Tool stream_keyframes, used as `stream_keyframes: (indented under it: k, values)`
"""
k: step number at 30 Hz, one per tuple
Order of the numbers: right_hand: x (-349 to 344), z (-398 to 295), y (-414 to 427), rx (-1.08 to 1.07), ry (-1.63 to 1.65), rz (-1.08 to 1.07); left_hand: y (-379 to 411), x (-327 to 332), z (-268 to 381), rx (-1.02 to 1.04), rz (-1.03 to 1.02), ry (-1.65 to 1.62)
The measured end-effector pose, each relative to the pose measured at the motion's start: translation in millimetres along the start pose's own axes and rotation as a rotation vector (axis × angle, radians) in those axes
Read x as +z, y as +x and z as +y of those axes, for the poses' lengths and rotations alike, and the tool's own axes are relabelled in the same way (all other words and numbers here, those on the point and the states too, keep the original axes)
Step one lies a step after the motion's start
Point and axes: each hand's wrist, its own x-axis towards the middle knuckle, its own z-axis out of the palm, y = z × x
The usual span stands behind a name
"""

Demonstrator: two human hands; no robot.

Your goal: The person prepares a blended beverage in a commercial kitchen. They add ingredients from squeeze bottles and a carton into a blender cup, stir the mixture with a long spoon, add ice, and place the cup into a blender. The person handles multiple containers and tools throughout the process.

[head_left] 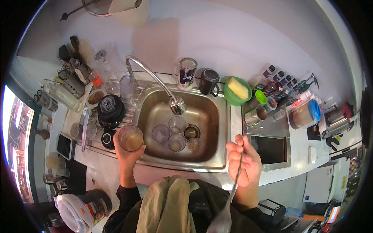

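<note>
My left hand [127, 154] grips a drinking glass [130, 138] with some amber liquid or residue inside, held over the left rim of a stainless steel sink [223, 137]. In my right hand [244, 163] is a long-handled metal spoon [222, 217], pinched by its twisted handle with the bowl pointing down towards my body. Within the basin stand several glasses [161, 133], grouped near the drain, and a small clear cup [193, 144] lies close to them. A flexible metal faucet [154, 76] arches over the basin, its spray head [177, 106] above the glasses.
Behind the sink stand a printed glass mug [187, 74], a black mug [209, 81] and a green bowl [237, 92] with a yellow sponge. A black blender jar or similar vessel [110, 109] occupies the drainboard. Bottles [269, 84] and a metal pitcher [255, 116] are to the right.
</note>
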Motion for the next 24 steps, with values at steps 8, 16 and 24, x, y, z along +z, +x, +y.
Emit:
stream_keyframes:
  k: [8, 16, 24]
  values:
    - [-168.9, 7.0, 57.0, -0.759, -0.817, 0.415, -9.8, 1.5, -13.5, 0.046, 0.028, 0.066]
    - [-236.4, 28.7, 45.7, -0.482, -1.555, 0.101, -38.5, 42.1, 8.6, 0.024, -0.005, 0.046]
    - [-203.8, -97.3, -48.3, -0.326, -1.768, -0.151, -89.5, 105.6, 39.0, 0.001, 0.062, 0.033]
